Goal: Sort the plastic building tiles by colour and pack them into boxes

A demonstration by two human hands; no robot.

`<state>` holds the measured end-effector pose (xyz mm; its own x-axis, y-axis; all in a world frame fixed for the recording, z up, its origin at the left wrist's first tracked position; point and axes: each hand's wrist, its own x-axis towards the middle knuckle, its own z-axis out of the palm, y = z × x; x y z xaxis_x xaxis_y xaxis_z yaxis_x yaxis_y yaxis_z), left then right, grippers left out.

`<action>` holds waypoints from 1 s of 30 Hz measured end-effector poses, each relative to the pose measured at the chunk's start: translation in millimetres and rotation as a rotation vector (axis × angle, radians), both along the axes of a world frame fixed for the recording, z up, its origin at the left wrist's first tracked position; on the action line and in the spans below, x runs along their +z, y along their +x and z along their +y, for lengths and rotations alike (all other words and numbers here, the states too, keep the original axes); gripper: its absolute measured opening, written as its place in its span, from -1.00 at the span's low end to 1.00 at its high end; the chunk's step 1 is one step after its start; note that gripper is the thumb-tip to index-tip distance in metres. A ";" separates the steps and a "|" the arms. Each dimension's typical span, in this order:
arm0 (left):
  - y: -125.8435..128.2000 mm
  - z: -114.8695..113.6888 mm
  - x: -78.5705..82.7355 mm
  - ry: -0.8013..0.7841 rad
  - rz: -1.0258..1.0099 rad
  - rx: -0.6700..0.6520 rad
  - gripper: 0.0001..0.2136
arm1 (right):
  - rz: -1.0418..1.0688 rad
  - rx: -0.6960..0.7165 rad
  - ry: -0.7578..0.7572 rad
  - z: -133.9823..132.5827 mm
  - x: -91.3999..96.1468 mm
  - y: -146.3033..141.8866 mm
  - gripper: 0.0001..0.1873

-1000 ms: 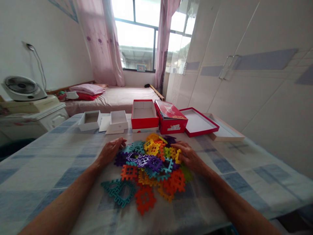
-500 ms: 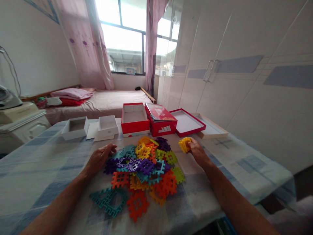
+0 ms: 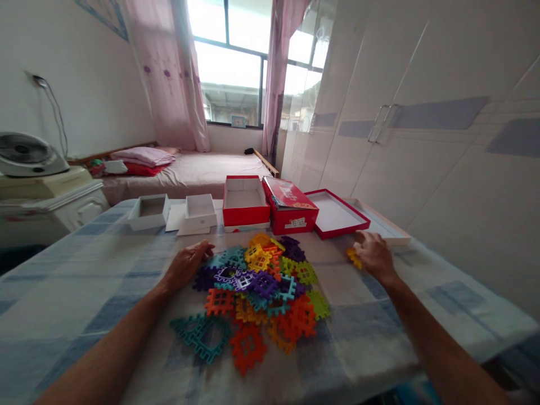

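A heap of colourful interlocking plastic tiles [image 3: 257, 292] lies on the checked tablecloth [image 3: 84, 292] in front of me. My left hand [image 3: 188, 264] rests palm down at the heap's left edge, fingers loosely curled against the teal and purple tiles. My right hand [image 3: 373, 253] is out to the right of the heap, near the shallow red lid [image 3: 337, 214], its fingers closed on a yellow tile [image 3: 353, 257] that touches the cloth.
At the table's far side stand two white boxes [image 3: 177, 211], an open red box [image 3: 245, 199], a closed red box [image 3: 291, 205] and a flat pale tray [image 3: 388, 228]. A wardrobe [image 3: 422, 112] fills the right. A bed and a fan sit beyond.
My right hand left the heap with a yellow tile, carried it rightward, and now has it down on the cloth beside the red lid. The left hand has stayed put.
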<state>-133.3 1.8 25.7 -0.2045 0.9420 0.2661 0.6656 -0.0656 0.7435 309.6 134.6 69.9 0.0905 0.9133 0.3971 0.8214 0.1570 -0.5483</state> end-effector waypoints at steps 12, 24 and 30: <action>0.0 0.8 -1.9 0.008 -0.026 0.003 -0.40 | -0.342 0.774 0.053 -68.8 12.9 -178.7 -0.52; 0.9 2.1 -2.7 0.022 0.034 0.027 -0.46 | -0.345 0.862 -0.026 -58.3 8.8 -172.9 -0.60; 1.9 2.1 -2.9 0.019 0.040 0.026 -0.45 | -0.489 0.890 -0.028 -47.5 2.7 -192.6 -0.29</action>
<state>-131.4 4.0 22.8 -0.2175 0.9314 0.2919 0.6962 -0.0616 0.7152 117.1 87.1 72.6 -0.7937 0.5792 0.1858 0.5476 0.8134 -0.1964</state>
